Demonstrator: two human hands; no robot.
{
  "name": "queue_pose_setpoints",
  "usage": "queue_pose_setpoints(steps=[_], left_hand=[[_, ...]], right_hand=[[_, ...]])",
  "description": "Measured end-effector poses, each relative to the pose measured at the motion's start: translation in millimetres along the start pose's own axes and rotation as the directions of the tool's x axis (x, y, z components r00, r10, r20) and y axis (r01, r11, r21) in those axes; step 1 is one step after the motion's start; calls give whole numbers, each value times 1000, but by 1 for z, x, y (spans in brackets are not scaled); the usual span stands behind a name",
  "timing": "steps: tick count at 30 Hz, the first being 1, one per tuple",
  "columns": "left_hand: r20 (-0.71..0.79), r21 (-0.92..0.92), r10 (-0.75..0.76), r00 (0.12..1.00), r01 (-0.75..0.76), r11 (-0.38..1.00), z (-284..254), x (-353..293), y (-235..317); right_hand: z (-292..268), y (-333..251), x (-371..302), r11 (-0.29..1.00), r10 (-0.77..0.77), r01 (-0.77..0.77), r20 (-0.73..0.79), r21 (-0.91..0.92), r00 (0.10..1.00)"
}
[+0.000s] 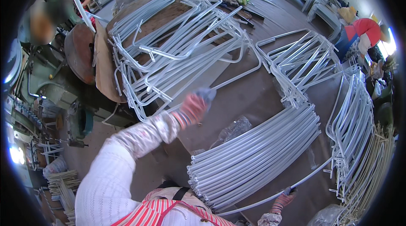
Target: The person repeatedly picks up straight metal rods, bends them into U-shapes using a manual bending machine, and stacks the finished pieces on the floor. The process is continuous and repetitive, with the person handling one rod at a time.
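Note:
My left hand [195, 106], in a red-striped glove with grey fingers, is closed around a bent metal tube [241, 76] at the near edge of a heaped pile of bent tubes [182, 56]. Motion blurs its fingers slightly. Low on the right, my right hand [284, 199], gloved alike, grips a long, gently curved metal tube [259, 202]. Between my hands lies a neat stack of straighter silver tubes [253, 158], side by side and looking curved in this lens.
More bent frames [302, 59] and a bundle of bent tubes [351, 120] lie to the right, beside thin tan rods [372, 166]. Clear plastic film [234, 129] lies on the brown table [262, 95]. Green machinery [59, 95] stands left; a person in red [366, 31] bends far right.

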State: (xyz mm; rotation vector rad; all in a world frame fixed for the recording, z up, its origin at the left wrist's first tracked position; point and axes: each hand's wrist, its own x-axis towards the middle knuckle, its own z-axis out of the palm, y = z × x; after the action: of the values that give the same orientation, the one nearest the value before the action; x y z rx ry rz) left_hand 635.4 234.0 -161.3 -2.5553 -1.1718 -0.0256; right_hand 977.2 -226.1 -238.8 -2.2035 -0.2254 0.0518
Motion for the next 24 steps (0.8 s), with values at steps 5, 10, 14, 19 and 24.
queue_pose_setpoints(steps=[5,10,14,19,24], left_hand=[[495,-128,-217,841,318,939,11,17,29],[410,-68,-337,847,397,915,21,39,7],[428,-206,-211,879,322,924,9,23,7],[259,-656,-227,939,343,672,-85,-41,14],[4,-886,-471,882,222,408,-132,-221,-60]], right_hand=[[8,-2,-9,964,69,-57,-36,259,997],[-2,-75,-44,820,166,-220,149,529,975],[-10,-105,-64,791,24,-113,153,602,988],[-47,-178,-108,732,-122,6,123,681,985],[-44,-258,-173,577,-285,37,158,816,945]])
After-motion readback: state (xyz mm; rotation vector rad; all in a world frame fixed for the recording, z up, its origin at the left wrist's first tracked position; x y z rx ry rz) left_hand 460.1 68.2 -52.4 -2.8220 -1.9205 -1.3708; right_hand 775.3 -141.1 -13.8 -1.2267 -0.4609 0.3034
